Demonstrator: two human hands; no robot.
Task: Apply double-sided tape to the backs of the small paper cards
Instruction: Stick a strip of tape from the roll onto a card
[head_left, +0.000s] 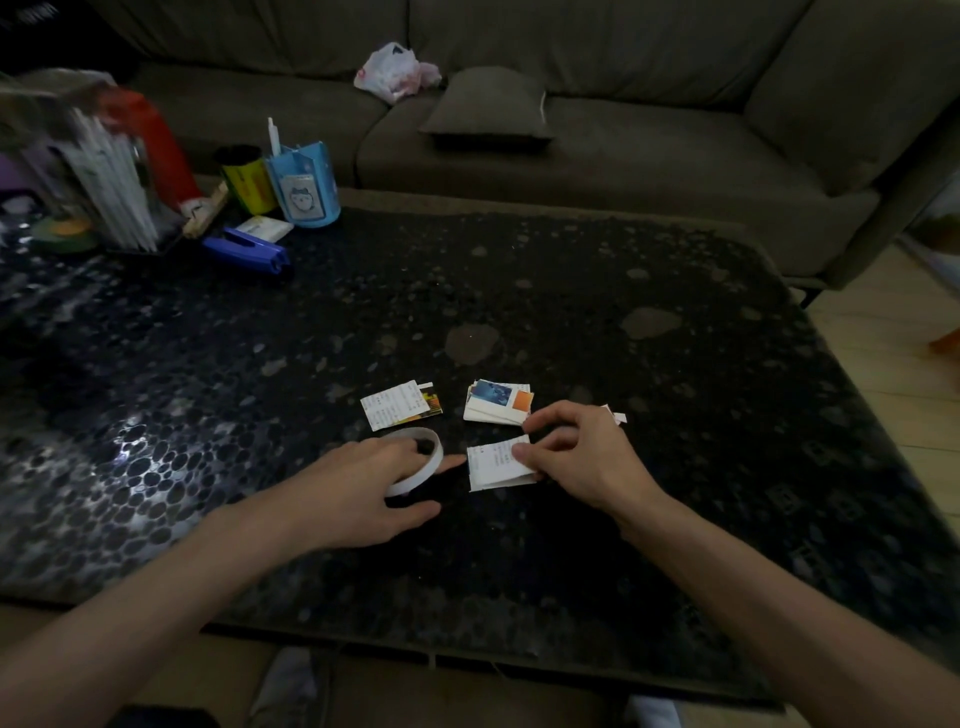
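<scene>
- Head view: left grip (363, 483) curls round white tape ring (435, 448) on pebbled black bench (623, 415).
- Flat printed card (496, 467) pinched by right grip (576, 457).
- Paper stack (498, 405) on its far side.

On the table (623, 364) before me, my left hand (363, 483) holds the tape roll (410, 486). Just right of it, my right hand (576, 457) pinches a card (493, 470) lying flat. Behind that card sits a stack of cards (498, 402). A second card (397, 408) lies left of the stack, behind the roll. A stapler (247, 249) and cup (304, 189) are far back on the left, and the sofa (623, 156) runs behind the table.
</scene>
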